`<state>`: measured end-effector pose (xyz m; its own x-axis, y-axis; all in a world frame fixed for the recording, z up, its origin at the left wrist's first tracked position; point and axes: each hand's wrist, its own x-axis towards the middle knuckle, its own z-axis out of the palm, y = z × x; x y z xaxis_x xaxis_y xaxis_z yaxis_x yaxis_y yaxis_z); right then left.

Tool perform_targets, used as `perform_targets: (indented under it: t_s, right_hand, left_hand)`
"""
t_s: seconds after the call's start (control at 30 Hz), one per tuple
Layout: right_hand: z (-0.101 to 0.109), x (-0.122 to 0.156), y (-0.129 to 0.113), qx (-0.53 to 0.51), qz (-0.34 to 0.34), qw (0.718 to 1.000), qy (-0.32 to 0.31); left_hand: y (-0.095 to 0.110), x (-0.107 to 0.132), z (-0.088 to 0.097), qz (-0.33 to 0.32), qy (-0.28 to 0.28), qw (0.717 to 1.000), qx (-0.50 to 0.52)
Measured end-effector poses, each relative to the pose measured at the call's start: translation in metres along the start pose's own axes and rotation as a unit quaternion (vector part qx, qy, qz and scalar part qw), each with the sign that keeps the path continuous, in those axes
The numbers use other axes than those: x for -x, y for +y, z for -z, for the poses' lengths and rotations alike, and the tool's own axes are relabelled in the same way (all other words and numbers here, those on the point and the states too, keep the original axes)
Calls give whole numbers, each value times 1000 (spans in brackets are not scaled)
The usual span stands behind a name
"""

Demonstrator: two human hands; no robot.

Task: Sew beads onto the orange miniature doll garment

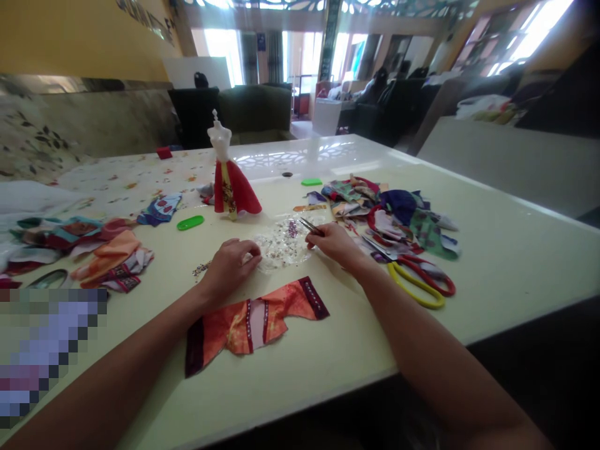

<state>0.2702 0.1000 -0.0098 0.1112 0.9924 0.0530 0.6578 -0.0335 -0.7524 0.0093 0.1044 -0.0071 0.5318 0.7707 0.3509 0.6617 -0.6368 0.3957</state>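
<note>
My right hand is closed on metal tweezers, whose tips point left over a clear plastic bag of small beads on the table. My left hand rests with curled fingers on the left edge of that bag, pinching it. In front of my hands lies an orange and red doll garment spread flat. Behind the bag stands a small white dress form wearing a red and yellow gown.
Red and yellow scissors lie right of my right arm beside a heap of fabric scraps. More folded cloth pieces lie at the left. Two green plastic pieces sit on the cream table. Sofas stand behind.
</note>
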Motion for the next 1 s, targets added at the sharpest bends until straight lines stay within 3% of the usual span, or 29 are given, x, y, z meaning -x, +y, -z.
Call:
perform_targets:
  t_s: [0.17,0.3,0.4,0.53,0.7,0.83,1.0]
  right_hand:
    - [1,-1,1,26,-9,1000,-8]
    - [1,0,0,41,-13,999,-8]
    - [0,-1,0,47,-14,999,-10]
    - [0,-3,2,51,-11,999,-16]
    - [0,-5,4,57,-14,998,-18]
    - [1,-5,1,79,-17,997,-18]
    - [1,-4,-5,116,-17,993,-16]
  left_hand:
    - [-9,-3,5,-21,33,999,7]
    - [-9,-14,11,15,60,998,21]
    - [-7,-33,10,23,30,999,-7]
    - [-6,-65,-7,12,-21,999,-26]
    - [1,-95,-36,30,-48,997,-53]
    - [11,-108,-50,48,-71,993,-76]
    - [13,-116,-54,78,-96,988,-93]
